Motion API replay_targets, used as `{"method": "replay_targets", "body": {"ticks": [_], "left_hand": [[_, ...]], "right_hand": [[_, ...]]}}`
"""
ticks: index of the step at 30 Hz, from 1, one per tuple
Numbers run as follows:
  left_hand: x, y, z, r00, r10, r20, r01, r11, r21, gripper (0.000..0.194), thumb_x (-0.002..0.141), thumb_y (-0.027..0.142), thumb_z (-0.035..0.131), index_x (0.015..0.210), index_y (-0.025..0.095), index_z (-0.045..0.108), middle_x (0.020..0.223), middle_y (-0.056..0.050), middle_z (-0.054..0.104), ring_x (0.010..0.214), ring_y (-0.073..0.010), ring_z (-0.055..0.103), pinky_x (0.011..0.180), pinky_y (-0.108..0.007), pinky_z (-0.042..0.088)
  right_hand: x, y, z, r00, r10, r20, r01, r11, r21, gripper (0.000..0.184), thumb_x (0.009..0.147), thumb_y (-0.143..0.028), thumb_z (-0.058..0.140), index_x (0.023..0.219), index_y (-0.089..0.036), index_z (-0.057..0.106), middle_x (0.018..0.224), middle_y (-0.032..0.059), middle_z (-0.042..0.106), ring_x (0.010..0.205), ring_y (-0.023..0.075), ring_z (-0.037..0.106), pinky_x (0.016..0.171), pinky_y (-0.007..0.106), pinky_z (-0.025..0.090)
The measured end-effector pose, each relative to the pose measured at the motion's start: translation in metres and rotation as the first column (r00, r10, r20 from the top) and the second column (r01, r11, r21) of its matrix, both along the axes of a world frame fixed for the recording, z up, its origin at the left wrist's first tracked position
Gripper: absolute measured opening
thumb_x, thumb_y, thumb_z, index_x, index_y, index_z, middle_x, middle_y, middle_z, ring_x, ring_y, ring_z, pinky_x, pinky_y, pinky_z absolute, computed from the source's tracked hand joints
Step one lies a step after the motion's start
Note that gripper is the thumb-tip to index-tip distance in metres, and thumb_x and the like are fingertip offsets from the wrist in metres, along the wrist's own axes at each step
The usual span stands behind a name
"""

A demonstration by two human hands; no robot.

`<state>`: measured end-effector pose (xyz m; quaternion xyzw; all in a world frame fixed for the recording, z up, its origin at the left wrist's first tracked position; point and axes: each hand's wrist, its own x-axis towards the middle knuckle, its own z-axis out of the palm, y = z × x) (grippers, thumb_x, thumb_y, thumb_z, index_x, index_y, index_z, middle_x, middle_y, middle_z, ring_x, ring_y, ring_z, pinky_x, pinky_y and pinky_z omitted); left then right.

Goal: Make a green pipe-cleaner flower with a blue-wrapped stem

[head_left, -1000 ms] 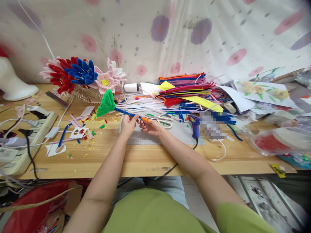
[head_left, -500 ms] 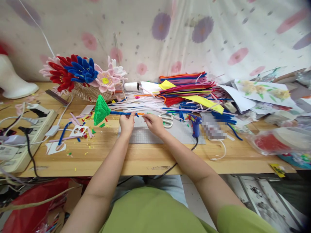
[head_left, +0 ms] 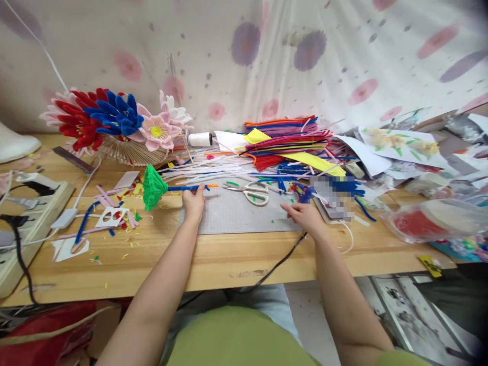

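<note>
My left hand (head_left: 193, 203) is closed around a blue fuzzy stem (head_left: 175, 188), held level above the mat. A green pipe-cleaner cone (head_left: 154, 187) tops the stem's left end, and an orange tip (head_left: 213, 186) pokes out at the right end. My right hand (head_left: 305, 217) is over at the blue glue gun (head_left: 303, 193), its fingers pointing left and somewhat apart. It covers the lower part of the gun's handle, so contact there is hidden. White-handled scissors (head_left: 256, 195) lie between my hands on the grey cutting mat (head_left: 240, 218).
Bundles of coloured pipe cleaners (head_left: 290, 140) lie at the back. Fuzzy flowers (head_left: 118, 114) stand at the back left, above scattered scraps (head_left: 127, 216). A power strip (head_left: 49, 213) borders the left. The gun's black cord (head_left: 280, 259) crosses the front edge.
My right hand has let go of the stem's orange end and moved right to the glue gun. My left hand still holds the stem. The view has shifted slightly.
</note>
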<state>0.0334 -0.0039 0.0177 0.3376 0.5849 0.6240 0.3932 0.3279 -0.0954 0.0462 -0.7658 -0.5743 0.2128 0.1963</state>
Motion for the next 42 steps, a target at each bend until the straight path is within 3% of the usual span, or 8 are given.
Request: {"method": "replay_targets", "body": {"ticks": [6, 9, 14, 18, 20, 27, 33, 42], "left_hand": [[0.005, 0.001, 0.002, 0.998, -0.028, 0.048, 0.028, 1.0, 0.015, 0.025, 0.063, 0.033, 0.065, 0.057, 0.015, 0.049, 0.043, 0.007, 0.044, 0.033, -0.0032, 0.033, 0.036, -0.018, 0.027], [0.005, -0.002, 0.002, 0.998, -0.034, 0.054, 0.034, 0.999, 0.005, 0.024, 0.065, 0.032, 0.064, 0.057, 0.015, 0.049, 0.044, 0.006, 0.046, 0.033, -0.0037, 0.033, 0.036, -0.019, 0.026], [0.004, -0.006, 0.002, 0.998, -0.059, 0.036, 0.059, 0.998, 0.008, 0.023, 0.064, 0.032, 0.065, 0.057, 0.016, 0.049, 0.043, 0.006, 0.045, 0.032, -0.0038, 0.034, 0.035, -0.019, 0.026], [0.004, -0.007, 0.002, 0.997, -0.076, 0.011, 0.076, 0.997, 0.003, 0.022, 0.064, 0.03, 0.064, 0.056, 0.016, 0.05, 0.042, 0.005, 0.046, 0.031, -0.0043, 0.034, 0.034, -0.019, 0.025], [0.005, -0.007, 0.002, 0.997, -0.08, -0.004, 0.08, 0.997, -0.006, 0.02, 0.066, 0.029, 0.063, 0.056, 0.016, 0.05, 0.043, 0.005, 0.048, 0.031, -0.0044, 0.034, 0.034, -0.019, 0.025], [0.006, -0.005, 0.0, 0.993, -0.074, -0.087, 0.071, 0.996, -0.046, 0.02, 0.066, 0.029, 0.062, 0.057, 0.015, 0.052, 0.046, 0.004, 0.049, 0.03, -0.0043, 0.033, 0.032, -0.02, 0.024], [0.004, -0.001, -0.005, 0.986, -0.087, -0.145, 0.076, 0.994, -0.08, 0.023, 0.065, 0.035, 0.062, 0.059, 0.015, 0.055, 0.047, 0.003, 0.051, 0.031, -0.0057, 0.035, 0.033, -0.021, 0.025], [0.005, 0.002, -0.009, 0.977, -0.091, -0.193, 0.08, 0.995, -0.065, 0.025, 0.064, 0.039, 0.062, 0.061, 0.015, 0.055, 0.051, 0.001, 0.055, 0.034, -0.0063, 0.037, 0.036, -0.021, 0.03]], "right_hand": [[0.038, -0.007, -0.014, 0.879, -0.417, 0.233, 0.343, 0.89, 0.3, 0.047, 0.064, -0.065, 0.052, 0.071, -0.018, 0.054, 0.067, 0.0076, 0.058, 0.064, 0.0222, 0.052, 0.06, 0.034, 0.038], [0.038, 0.006, -0.023, 0.885, -0.417, 0.209, 0.322, 0.87, 0.373, 0.053, 0.062, -0.06, 0.057, 0.086, -0.013, 0.055, 0.085, 0.0135, 0.06, 0.08, 0.0253, 0.055, 0.072, 0.037, 0.041], [0.029, 0.022, -0.026, 0.925, -0.365, 0.105, 0.332, 0.912, 0.242, 0.048, 0.069, -0.05, 0.054, 0.094, -0.009, 0.06, 0.089, 0.017, 0.062, 0.089, 0.029, 0.057, 0.079, 0.04, 0.041], [0.024, 0.024, -0.015, 0.864, -0.481, -0.15, 0.5, 0.784, 0.368, 0.05, 0.069, -0.053, 0.052, 0.093, -0.01, 0.061, 0.082, 0.0149, 0.063, 0.079, 0.026, 0.059, 0.071, 0.039, 0.044], [0.018, 0.024, -0.003, 0.847, -0.389, -0.363, 0.521, 0.745, 0.418, 0.047, 0.068, -0.054, 0.054, 0.09, -0.012, 0.061, 0.073, 0.0095, 0.062, 0.063, 0.0185, 0.057, 0.06, 0.033, 0.044], [-0.044, 0.043, 0.023, 0.805, 0.177, -0.566, -0.049, 0.971, 0.235, 0.037, 0.064, -0.051, 0.062, 0.069, -0.014, 0.062, 0.045, -0.0037, 0.046, 0.04, 0.0063, 0.038, 0.041, 0.021, 0.03], [-0.091, 0.073, 0.001, 0.814, 0.302, -0.495, -0.223, 0.951, 0.214, 0.034, 0.063, -0.049, 0.064, 0.069, -0.016, 0.064, 0.059, 0.0012, 0.06, 0.052, 0.0107, 0.051, 0.05, 0.023, 0.04], [-0.098, 0.075, -0.025, 0.831, 0.364, -0.42, -0.265, 0.924, 0.277, 0.039, 0.066, -0.05, 0.062, 0.092, -0.02, 0.067, 0.078, 0.0024, 0.068, 0.076, 0.018, 0.062, 0.069, 0.029, 0.048]]}}
